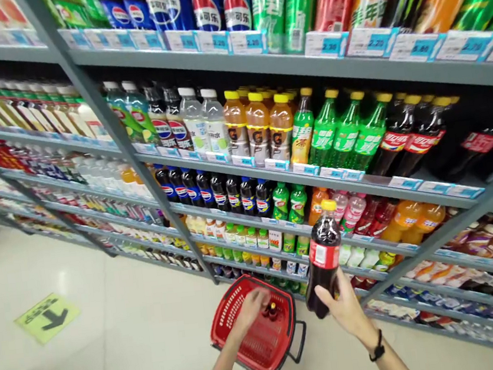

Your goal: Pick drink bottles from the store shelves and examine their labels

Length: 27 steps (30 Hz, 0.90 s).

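a full plastic cola bottle (324, 262), yellow-capped with a red label, was raised slightly tilted beside a red plastic shopping basket (220, 314). the person's right hand (347, 310), a black wristband (376, 347) at its wrist, closed in a narrow grip around the bottle's lower body. the bottle looked fairly heavy, stiff and smooth enough to slip, making its body below the label the likely surest hold. the left hand (251, 307) hung over the basket, its fingers curled just beside small dark-capped bottles (271, 310); whether it gripped them could not be told. behind, grey metal shelves (272, 174) carried rows of soft drinks above blue-marked price tags (326, 44), while a yellow arrow sticker (48, 317) lay on the pale tile floor (123, 318).
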Motion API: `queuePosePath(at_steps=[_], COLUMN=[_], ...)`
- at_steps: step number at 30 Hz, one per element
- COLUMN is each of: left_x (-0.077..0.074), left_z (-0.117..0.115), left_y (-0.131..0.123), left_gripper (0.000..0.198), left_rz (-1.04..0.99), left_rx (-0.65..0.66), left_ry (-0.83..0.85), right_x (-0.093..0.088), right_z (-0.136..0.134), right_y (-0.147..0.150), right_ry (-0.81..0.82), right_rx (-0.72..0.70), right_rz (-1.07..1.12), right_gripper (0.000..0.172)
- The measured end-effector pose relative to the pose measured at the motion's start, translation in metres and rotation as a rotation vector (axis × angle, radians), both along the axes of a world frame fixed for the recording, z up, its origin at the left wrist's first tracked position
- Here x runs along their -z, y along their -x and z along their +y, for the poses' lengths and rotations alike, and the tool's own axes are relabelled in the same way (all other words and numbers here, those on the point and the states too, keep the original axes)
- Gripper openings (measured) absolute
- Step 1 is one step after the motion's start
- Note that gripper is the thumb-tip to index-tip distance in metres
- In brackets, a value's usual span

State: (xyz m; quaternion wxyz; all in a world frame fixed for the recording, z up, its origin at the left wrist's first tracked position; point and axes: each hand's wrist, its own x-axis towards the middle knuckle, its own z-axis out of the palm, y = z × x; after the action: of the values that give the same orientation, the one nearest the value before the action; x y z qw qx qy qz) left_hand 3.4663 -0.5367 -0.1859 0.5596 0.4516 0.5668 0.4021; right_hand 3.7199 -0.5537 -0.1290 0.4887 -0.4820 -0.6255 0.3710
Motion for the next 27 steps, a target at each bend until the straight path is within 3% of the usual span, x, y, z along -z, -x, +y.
queuePosePath(at_steps=[3, 6, 7, 9, 12, 14, 17, 19, 21, 27], left_x=[-0.030, -0.066, -0.075, -0.087, -0.092, -0.095, -0.106, -0.113, -0.117, -0.120], left_z=[0.027, 0.033, 0.030, 0.021, 0.006, 0.001, 0.001, 0.003, 0.004, 0.001], left_y=[0.016, 0.035, 0.042, 0.057, 0.080, 0.096, 0.117, 0.127, 0.134, 0.138], left_gripper=[0.073, 0.092, 0.091, 0.079, 0.069, 0.068, 0.064, 0.066, 0.068, 0.062], left_rz=[-0.219, -0.431, -0.534, -0.650, -0.718, -0.756, -0.791, -0.804, -0.828, -0.882], left_rx=[0.092, 0.214, 0.266, 0.243, 0.108, 0.095, 0.148, 0.189, 0.232, 0.292], left_ry=[-0.128, -0.244, -0.289, -0.352, -0.379, -0.359, -0.381, -0.411, -0.418, -0.466], right_x=[0.010, 0.015, 0.018, 0.029, 0.056, 0.073, 0.084, 0.082, 0.074, 0.048], right_z=[-0.019, -0.032, -0.036, -0.044, -0.061, -0.075, -0.098, -0.108, -0.114, -0.116], right_y=[0.061, 0.116, 0.132, 0.161, 0.197, 0.219, 0.251, 0.266, 0.275, 0.267], right_ry=[0.111, 0.173, 0.190, 0.224, 0.258, 0.304, 0.434, 0.460, 0.435, 0.426], right_rx=[-0.088, -0.142, -0.158, -0.167, -0.087, -0.039, -0.162, -0.231, -0.207, -0.224], right_rz=[0.070, 0.133, 0.141, 0.136, 0.253, 0.453, 0.751, 0.861, 0.887, 0.806], right_gripper=[0.060, 0.064, 0.065, 0.067, 0.071, 0.066, 0.067, 0.064, 0.055, 0.045])
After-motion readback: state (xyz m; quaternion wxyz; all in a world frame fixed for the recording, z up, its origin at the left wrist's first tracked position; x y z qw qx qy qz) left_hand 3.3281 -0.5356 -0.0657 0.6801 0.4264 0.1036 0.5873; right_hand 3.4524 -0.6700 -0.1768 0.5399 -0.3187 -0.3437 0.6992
